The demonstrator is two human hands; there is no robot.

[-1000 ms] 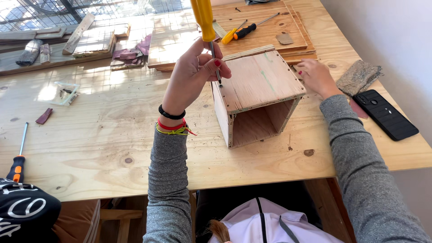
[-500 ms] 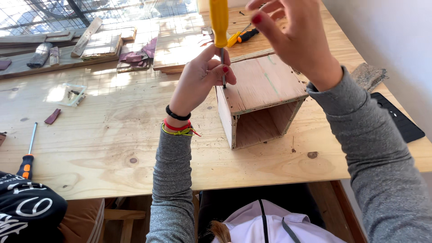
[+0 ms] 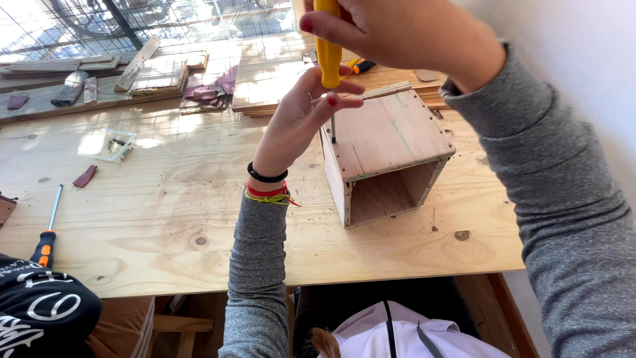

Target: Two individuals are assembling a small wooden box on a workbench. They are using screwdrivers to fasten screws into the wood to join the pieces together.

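the plywood workbench (image 3: 165,219) carries everything, and the landmark on it is the open-fronted wooden box (image 3: 387,156), lying with its open side toward the person. above the box's left rear corner stands a yellow-handled screwdriver (image 3: 327,46), its long axis upright, the thin shaft dropping straight down to the box's top panel near the left edge. the right hand (image 3: 411,33) is the higher and nearer one to the handle, fingers closed around its top from above the box. the left hand (image 3: 301,116) sits left of the box, fingers gathered loosely about the lower handle and shaft, seemingly steadying it; whether a screw sits under the tip is too small to tell. far left of the box lies an orange-and-black screwdriver (image 3: 46,232) near the bench's front edge, and a small clear packet (image 3: 114,146) lies behind it.
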